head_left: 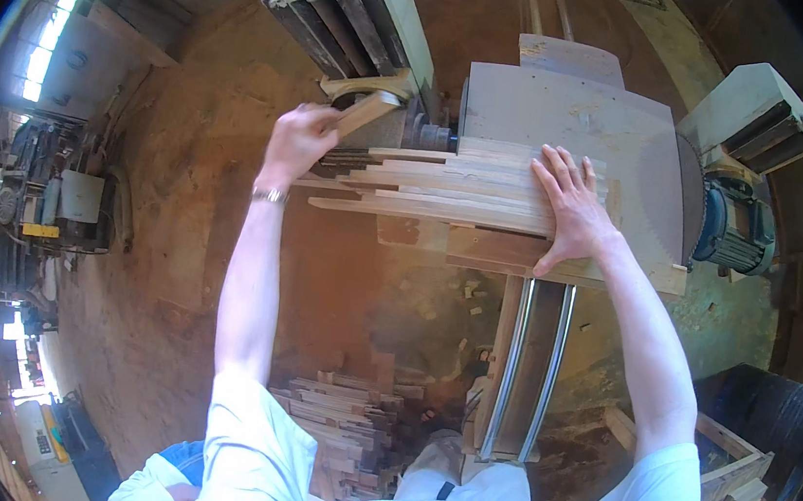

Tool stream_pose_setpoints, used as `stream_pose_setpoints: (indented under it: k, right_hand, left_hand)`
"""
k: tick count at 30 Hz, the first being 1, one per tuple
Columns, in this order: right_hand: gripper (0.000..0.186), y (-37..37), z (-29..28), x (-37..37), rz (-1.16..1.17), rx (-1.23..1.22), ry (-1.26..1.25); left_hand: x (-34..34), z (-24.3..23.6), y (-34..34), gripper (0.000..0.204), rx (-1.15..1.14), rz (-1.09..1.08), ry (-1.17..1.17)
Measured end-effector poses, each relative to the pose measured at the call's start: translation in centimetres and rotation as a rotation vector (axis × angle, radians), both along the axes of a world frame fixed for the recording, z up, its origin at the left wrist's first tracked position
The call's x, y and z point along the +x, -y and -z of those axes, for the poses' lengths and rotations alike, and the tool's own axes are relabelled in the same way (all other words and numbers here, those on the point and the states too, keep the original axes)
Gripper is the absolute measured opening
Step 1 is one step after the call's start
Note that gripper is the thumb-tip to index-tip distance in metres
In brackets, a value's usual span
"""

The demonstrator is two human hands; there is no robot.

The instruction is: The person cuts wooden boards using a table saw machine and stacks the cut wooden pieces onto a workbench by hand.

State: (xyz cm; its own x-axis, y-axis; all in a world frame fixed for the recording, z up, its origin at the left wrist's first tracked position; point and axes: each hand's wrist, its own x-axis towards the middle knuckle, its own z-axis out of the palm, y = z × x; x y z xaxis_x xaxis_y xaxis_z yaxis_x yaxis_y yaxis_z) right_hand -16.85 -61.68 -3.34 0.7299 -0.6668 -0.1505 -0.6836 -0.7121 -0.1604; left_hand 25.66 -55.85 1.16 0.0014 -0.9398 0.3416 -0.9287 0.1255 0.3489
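nearest the camera, a pile of short wood offcuts (343, 430) lies on the dusty floor (176, 256) by the person's feet, and a wooden crate (726, 470) stands at the lower right with more pieces in it. two bright metal rails (532, 362) run from near the body up to the saw's surface (573, 112) — a flat grey-brown plate with a round saw blade (686, 197) set at its right edge.

on the near part of that surface lies a stack of thin wood strips (427, 190), fanned slightly so their left ends stick out past the edge. the right hand (573, 205) rests flat on top of the stack's right end, fingers (552, 169) spread wide and pressing down, gripping nothing. the left hand (301, 137), a metal bracelet (270, 196) at the wrist, is up at the far left end of the stack — its fingers are closed around a short pale wood piece (367, 110) that angles up and to the right, above the strips' ends.

farther off, a blue electric motor (732, 227) sits just right of the blade, with a pale green machine housing (753, 116) beyond it. a second pale green machine (359, 6) stands past the left hand. at the far left, other workshop machines (54, 199) line the wall under bright windows (53, 28).
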Motion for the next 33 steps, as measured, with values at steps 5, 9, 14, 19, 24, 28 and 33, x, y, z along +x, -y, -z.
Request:
stream_pose_setpoints:
  k: [5,9,14,19,24,28,33]
  right_hand:
    - [0.154,-1.6,-0.1,0.5,-0.017,0.032,-0.010]
    - [0.155,-3.9,-0.4,-0.5,-0.010,0.044,-0.044]
    - [0.155,-7.7,-0.6,-1.1,-0.009,0.052,-0.105]
    - [0.154,-11.7,-0.7,-1.9,-0.030,0.055,-0.110]
    - [0.144,-16.4,3.1,-4.1,-0.053,-0.073,0.039]
    - [0.069,-21.2,3.1,-3.1,-0.058,-0.178,0.098]
    - [0.078,-25.8,2.1,-4.6,-0.004,0.032,0.005]
  left_hand:
    - [3.6,-0.2,-13.4,0.030,-0.154,-0.328,-0.722]
    - [1.2,1.9,-22.0,0.046,-0.225,-0.359,-1.406]
    - [-7.5,3.0,-29.9,0.044,-0.042,-0.477,-1.586]
    - [-19.5,-0.5,-31.5,0.033,0.281,-0.294,-1.262]
    - [-26.8,-6.8,-23.8,0.043,0.118,0.211,-0.773]
    - [-27.4,-8.2,-22.4,0.034,0.099,0.357,-0.743]
    - [-26.2,-5.9,-28.0,0.028,0.489,0.394,-1.118]
